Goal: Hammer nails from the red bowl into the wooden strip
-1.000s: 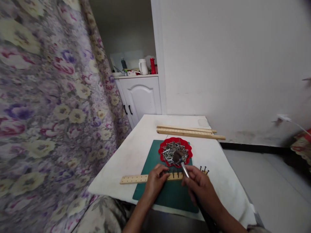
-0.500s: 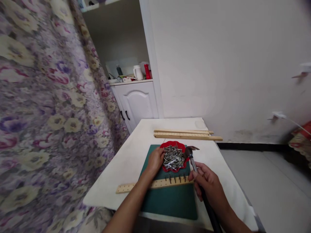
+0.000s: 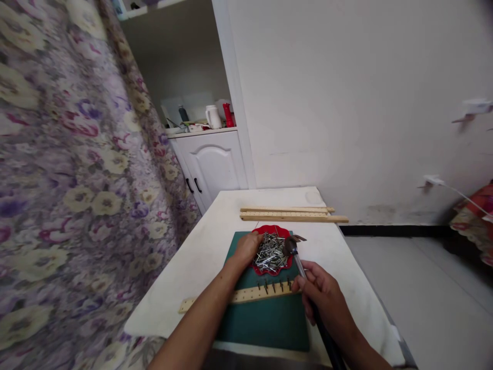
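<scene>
My left hand (image 3: 247,248) is at the left rim of a red scalloped dish (image 3: 265,229) heaped with loose nails (image 3: 270,253). Its fingers are bent together at the edge of the pile; what is in their tips cannot be made out. My right hand (image 3: 321,290) is closed around a claw hammer (image 3: 299,264), its head up beside the dish's right side. Below the dish, a drilled wooden strip (image 3: 246,295) lies across a green mat (image 3: 265,326). Several nails (image 3: 273,286) stand upright in its right part. My left forearm covers some of the strip.
More drilled wooden strips (image 3: 285,215) lie along the back of the white-covered table (image 3: 185,257). A flowered curtain (image 3: 96,195) hangs on the left. Behind stands a white cabinet (image 3: 215,164) with a white jug (image 3: 213,117) and a red bottle-like thing (image 3: 228,115) on it.
The view has shifted slightly. My left hand has stayed at the dish, its fingers a little nearer the nails. My right hand still holds the hammer in much the same place.
</scene>
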A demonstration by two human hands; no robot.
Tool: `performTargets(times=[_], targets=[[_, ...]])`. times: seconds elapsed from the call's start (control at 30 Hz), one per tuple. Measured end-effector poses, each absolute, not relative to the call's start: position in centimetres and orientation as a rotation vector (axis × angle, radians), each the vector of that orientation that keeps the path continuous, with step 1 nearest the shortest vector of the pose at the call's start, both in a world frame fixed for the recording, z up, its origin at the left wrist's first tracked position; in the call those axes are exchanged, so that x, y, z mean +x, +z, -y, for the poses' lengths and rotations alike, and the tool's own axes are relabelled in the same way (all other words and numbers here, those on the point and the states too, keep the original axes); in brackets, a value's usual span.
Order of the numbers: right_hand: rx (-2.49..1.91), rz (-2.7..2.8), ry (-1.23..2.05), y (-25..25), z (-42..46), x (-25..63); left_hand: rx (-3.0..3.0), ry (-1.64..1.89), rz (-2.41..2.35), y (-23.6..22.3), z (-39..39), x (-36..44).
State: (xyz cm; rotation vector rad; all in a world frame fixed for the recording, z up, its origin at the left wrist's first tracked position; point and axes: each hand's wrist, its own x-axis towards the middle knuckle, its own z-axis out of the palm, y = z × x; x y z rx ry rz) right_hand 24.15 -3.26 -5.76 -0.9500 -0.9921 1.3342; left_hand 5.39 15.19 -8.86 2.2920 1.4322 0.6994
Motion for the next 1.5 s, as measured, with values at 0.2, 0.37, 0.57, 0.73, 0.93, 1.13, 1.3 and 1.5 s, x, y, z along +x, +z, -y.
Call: performTargets(times=[0.2, 0.37, 0.57, 0.73, 0.93, 1.13, 1.3, 1.5], targets=[[-0.974, 0.998, 1.350, -5.6, 3.4, 24.1, 2.513, 0.469, -1.409, -8.4, -14.7, 5.0], [-0.972, 1.029, 1.342, -5.9, 3.2, 24.1, 2.560, 0.441, -1.363, -8.6, -14.5, 5.2], [-0.974, 1.040, 1.338, -6.1, 3.2, 24.0, 2.558, 0.467, -1.311, -9.0, -15.2, 5.5], [-0.985, 1.048, 1.340, -6.2, 3.2, 23.8, 2.564, 0.435, -1.311, -8.4, -15.9, 5.7], [-0.996, 1.031, 1.349, -5.9, 3.4, 23.6, 2.512, 0.509, -1.125, -8.0, -15.8, 4.6], [-0.999, 1.041, 1.343, -6.2, 3.4, 23.7, 2.504, 0.507, -1.033, -7.9, -15.1, 4.0], [-0.994, 1.044, 1.344, -6.6, 3.2, 23.7, 2.477, 0.558, -0.979, -7.7, -14.8, 4.2], [-1.006, 1.052, 1.343, -6.2, 3.1, 23.7, 2.368, 0.787, -1.113, -8.3, -13.6, 3.9]])
